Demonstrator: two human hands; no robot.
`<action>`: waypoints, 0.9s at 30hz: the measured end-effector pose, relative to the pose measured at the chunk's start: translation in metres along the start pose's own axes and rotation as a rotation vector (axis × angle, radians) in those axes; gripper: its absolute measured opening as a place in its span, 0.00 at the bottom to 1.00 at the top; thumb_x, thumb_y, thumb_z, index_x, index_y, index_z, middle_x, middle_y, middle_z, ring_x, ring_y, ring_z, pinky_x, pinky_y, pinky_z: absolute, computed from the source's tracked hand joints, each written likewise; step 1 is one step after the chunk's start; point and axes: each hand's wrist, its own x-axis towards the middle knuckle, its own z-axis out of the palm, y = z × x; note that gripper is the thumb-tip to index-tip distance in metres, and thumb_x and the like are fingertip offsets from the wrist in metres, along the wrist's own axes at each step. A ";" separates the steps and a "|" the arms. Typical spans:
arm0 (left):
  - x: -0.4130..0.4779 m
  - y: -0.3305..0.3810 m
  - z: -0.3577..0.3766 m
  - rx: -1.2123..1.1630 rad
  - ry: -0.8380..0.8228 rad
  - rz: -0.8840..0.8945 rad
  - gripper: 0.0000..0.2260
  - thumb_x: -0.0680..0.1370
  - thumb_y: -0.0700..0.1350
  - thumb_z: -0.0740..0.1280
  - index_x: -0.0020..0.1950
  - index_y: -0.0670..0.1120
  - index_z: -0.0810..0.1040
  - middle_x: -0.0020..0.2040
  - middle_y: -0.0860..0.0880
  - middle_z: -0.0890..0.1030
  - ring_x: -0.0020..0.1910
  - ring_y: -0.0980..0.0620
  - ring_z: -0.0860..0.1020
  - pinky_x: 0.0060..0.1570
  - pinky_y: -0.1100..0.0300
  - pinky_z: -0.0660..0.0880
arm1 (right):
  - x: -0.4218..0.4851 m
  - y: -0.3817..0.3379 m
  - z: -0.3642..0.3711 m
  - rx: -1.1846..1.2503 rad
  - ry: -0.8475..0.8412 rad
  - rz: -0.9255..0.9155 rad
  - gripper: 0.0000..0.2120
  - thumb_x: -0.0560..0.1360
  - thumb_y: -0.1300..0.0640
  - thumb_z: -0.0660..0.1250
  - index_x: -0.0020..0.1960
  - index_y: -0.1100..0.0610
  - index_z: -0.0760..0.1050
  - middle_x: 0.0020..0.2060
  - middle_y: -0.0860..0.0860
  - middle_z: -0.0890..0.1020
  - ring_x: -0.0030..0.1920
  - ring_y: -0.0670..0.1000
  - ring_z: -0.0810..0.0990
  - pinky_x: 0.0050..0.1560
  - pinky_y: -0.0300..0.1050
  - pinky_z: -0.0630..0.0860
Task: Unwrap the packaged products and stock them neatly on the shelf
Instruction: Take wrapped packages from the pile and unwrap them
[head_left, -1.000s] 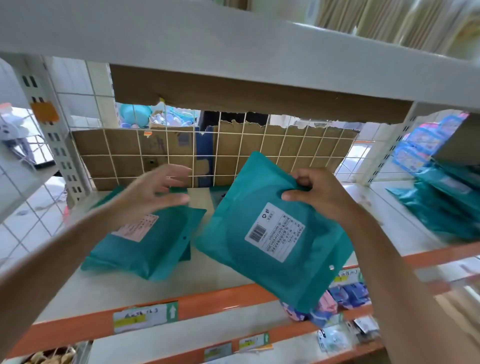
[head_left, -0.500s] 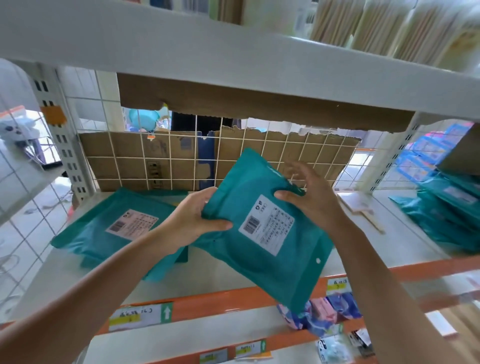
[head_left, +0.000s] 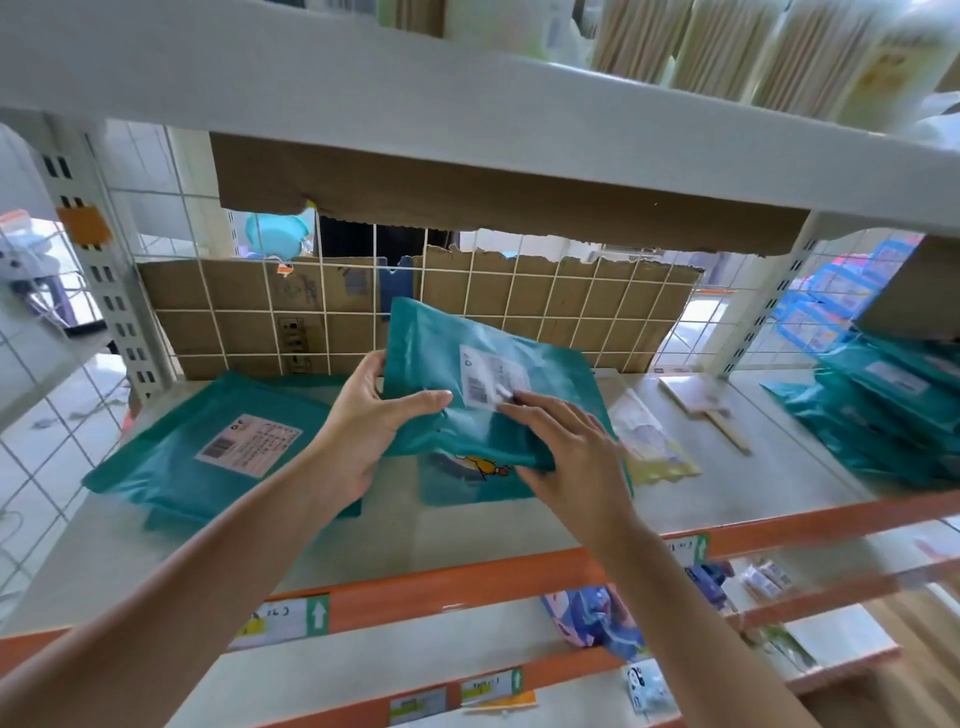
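**A:** Where are we, starting nearest?

**B:** Nearest us, below the teal packet (head_left: 483, 421), runs the orange rail (head_left: 467, 584) of the shelf (head_left: 182, 561). Just past the rail, our two hands hold the packet off the board. Our left hand (head_left: 363, 431) grasps its left edge, thumb on top and fingers behind. Our right hand (head_left: 566, 452) lies over its near right corner, with the fingers spread across the top by the white label (head_left: 491, 382) and the thumb at the near edge. We read that as a pinch.

**A:** Is it wrapped?

**B:** We judge the wrapper unopened. Under the packet lies a printed pouch (head_left: 467, 486). To its left a second teal packet (head_left: 218, 447) lies flat, and to its right is a yellowish pouch (head_left: 649, 441). Well beyond that is a teal stack (head_left: 893, 410). Behind the packet stands the cardboard (head_left: 519, 312) behind a wire grid.

**A:** What could go wrong?

**B:** The film looks slick, and we hold the packet only at its edges. If we pull hard to tear it, it could slip and drop over the rail onto the lower shelves. A sudden rip could spill the contents. Our left forearm crosses over the flat packet and could drag it askew. Setting the packet down tilted on the printed pouch would spoil the neat stocking.
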 end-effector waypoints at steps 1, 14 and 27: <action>-0.001 0.001 0.001 -0.035 -0.016 -0.021 0.27 0.65 0.40 0.74 0.62 0.46 0.69 0.52 0.46 0.81 0.43 0.49 0.83 0.38 0.57 0.81 | -0.001 -0.001 -0.001 0.014 0.047 -0.004 0.16 0.67 0.53 0.63 0.55 0.48 0.72 0.54 0.47 0.82 0.50 0.50 0.82 0.46 0.46 0.80; 0.014 -0.006 -0.038 0.205 0.064 0.066 0.42 0.57 0.59 0.75 0.68 0.54 0.65 0.62 0.51 0.74 0.58 0.52 0.74 0.51 0.56 0.72 | 0.017 0.007 -0.035 0.525 0.129 0.497 0.08 0.70 0.63 0.73 0.43 0.54 0.75 0.33 0.44 0.77 0.33 0.41 0.78 0.30 0.34 0.75; 0.014 -0.017 -0.020 -0.172 -0.257 0.009 0.29 0.48 0.52 0.83 0.47 0.48 0.84 0.50 0.45 0.84 0.46 0.48 0.83 0.37 0.59 0.79 | 0.018 0.012 -0.040 1.184 -0.125 0.899 0.13 0.66 0.60 0.71 0.50 0.60 0.78 0.44 0.56 0.85 0.41 0.56 0.84 0.38 0.46 0.81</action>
